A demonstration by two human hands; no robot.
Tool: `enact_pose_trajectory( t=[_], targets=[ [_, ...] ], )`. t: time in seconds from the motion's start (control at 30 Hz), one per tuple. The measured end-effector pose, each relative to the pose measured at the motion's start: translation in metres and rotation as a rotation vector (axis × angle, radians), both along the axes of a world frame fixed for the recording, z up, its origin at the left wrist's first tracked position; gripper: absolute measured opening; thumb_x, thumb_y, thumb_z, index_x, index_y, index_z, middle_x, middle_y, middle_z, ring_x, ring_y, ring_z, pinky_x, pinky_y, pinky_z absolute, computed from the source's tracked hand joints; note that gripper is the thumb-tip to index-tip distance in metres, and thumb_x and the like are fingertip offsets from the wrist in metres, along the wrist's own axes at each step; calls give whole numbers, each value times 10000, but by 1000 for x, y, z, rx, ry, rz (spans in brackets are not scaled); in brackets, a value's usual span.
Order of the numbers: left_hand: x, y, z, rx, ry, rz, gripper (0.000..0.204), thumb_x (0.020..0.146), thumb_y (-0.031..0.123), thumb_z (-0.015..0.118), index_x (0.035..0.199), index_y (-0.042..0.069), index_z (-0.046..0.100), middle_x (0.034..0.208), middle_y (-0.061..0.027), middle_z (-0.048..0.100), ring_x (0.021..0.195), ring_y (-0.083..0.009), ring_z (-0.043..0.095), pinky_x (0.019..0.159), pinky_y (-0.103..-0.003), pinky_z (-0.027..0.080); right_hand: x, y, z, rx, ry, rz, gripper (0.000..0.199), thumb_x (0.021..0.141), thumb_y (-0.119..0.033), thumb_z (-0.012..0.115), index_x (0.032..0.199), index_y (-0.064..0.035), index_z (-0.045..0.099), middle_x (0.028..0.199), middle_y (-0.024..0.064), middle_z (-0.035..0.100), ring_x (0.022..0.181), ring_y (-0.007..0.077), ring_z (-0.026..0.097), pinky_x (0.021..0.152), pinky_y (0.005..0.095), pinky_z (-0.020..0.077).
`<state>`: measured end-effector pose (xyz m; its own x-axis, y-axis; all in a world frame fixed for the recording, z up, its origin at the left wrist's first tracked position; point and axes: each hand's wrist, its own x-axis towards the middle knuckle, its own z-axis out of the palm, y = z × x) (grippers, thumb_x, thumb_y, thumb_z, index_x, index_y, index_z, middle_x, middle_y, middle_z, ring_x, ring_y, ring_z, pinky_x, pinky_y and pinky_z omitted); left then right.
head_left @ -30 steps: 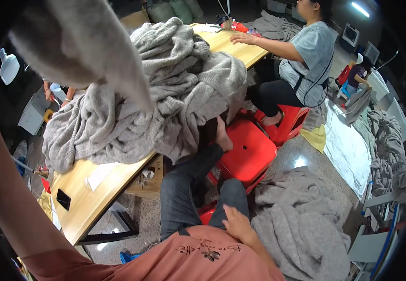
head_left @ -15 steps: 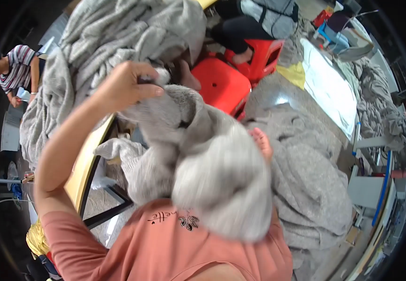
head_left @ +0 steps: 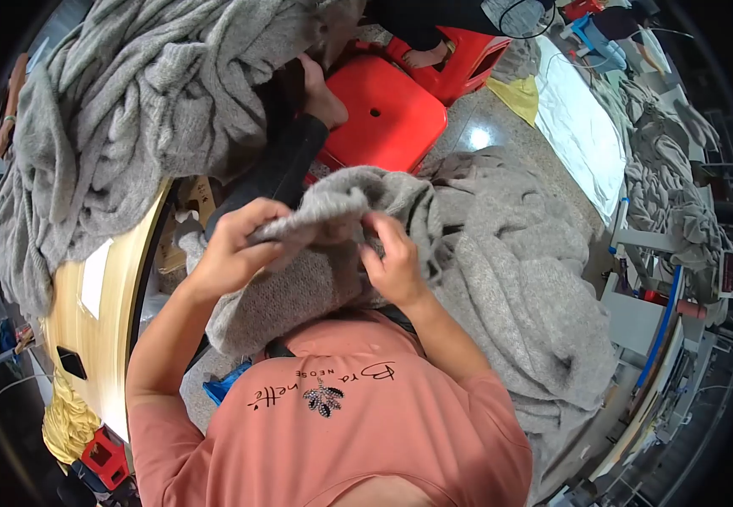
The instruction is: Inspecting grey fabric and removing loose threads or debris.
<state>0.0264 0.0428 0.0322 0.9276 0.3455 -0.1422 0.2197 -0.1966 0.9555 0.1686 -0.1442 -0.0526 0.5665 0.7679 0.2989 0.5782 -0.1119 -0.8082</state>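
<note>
A grey knitted garment [head_left: 290, 291] lies bunched over my lap, one raised fold of it stretched between my hands. My left hand [head_left: 241, 245] is closed on the fold's left end, thumb along its edge. At the other end, my right hand [head_left: 396, 262] pinches the knit with curled fingers; its fingertips are partly lost in the cloth. Against the garment's right side rests a large heap of similar grey knits [head_left: 518, 270], and I cannot tell where one stops and the other starts.
A wooden table [head_left: 121, 270] at left bears a tall pile of grey knits [head_left: 147, 110] and a phone [head_left: 71, 362]. Ahead, a bare foot [head_left: 324, 97] rests on a red stool [head_left: 387, 114]. Another person sits beyond. White cloth [head_left: 582, 127] covers floor at right.
My left hand has come down toward my lap. My right hand, mostly hidden behind the cloth before, now grips it in plain view. The garment has dropped from its blurred swing.
</note>
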Motion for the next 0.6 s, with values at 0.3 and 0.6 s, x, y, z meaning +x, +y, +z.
enact_pose_trajectory(
  t=[0.3, 0.6],
  targets=[
    [-31, 52, 57, -126, -412, 380, 183, 690, -16, 542, 873, -19, 544, 850, -124, 600, 740, -148, 575, 683, -244, 462, 38, 7, -108, -452, -168, -240, 554, 611, -80, 646, 1114, -13, 423, 1140, 186, 449, 1022, 395, 441, 862, 421, 387],
    [-11, 85, 72, -42, -539, 578, 164, 801, -50, 525, 958, -22, 565, 863, -90, 601, 752, -113, 576, 706, -234, 475, 68, -10, -81, -126, 49, -493, 167, 713, -15, 575, 880, -10, 566, 828, 136, 592, 739, 256, 574, 655, 331, 456]
  ],
)
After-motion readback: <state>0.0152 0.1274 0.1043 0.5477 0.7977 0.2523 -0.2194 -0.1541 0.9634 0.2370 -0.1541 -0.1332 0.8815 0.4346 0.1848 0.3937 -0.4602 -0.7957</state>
